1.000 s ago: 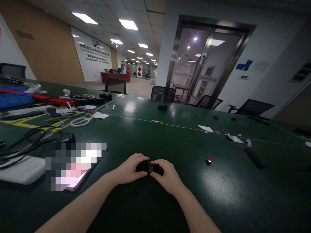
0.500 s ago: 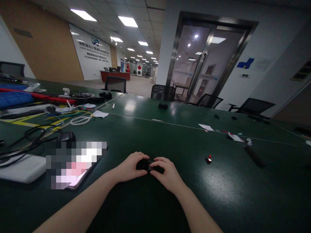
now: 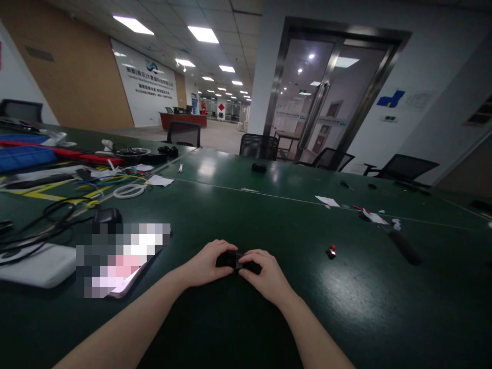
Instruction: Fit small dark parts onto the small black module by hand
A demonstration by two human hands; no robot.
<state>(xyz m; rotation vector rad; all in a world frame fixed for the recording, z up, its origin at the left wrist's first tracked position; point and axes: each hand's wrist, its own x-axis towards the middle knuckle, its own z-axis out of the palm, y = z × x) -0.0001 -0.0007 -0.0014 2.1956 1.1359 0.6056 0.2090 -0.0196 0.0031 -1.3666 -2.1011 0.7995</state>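
Note:
Both of my hands rest on the dark green table [image 3: 346, 307], meeting on a small black part [image 3: 235, 260]. My left hand [image 3: 207, 264] curls its fingers round the part's left end. My right hand [image 3: 265, 274] pinches its right end with bent fingers. Most of the part is hidden under my fingers, so its shape is unclear. A tiny red and black piece [image 3: 330, 251] lies on the table to the right of my right hand, apart from it.
A phone with a blurred screen [image 3: 121, 259] and a white slab [image 3: 34, 266] lie to the left. Cables, coloured wires and a white coil [image 3: 126, 191] crowd the far left. A dark handled tool [image 3: 402, 246] and paper scraps [image 3: 326, 201] lie right. Office chairs stand behind.
The hands stay closed on the black part in the same place. Only the view shifts a little.

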